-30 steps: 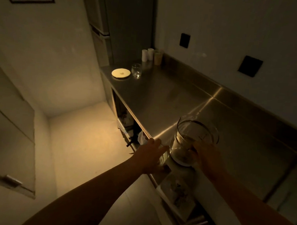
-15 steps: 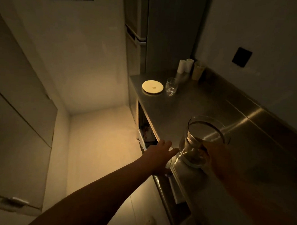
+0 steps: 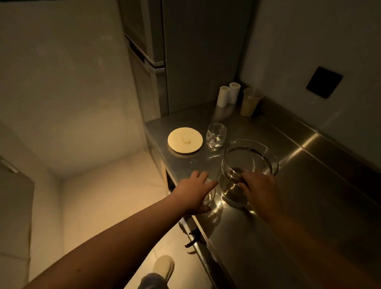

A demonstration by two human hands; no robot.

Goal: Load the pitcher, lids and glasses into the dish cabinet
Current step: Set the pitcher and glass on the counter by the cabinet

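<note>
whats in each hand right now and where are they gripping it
The right hand grips the glass pitcher by its near side wall, low on the body. The left hand covers a small glass from above at the counter edge.

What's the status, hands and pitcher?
Right hand grips pitcher on counter. Left hand holds small glass. Lid, second glass waiting beyond.
</note>
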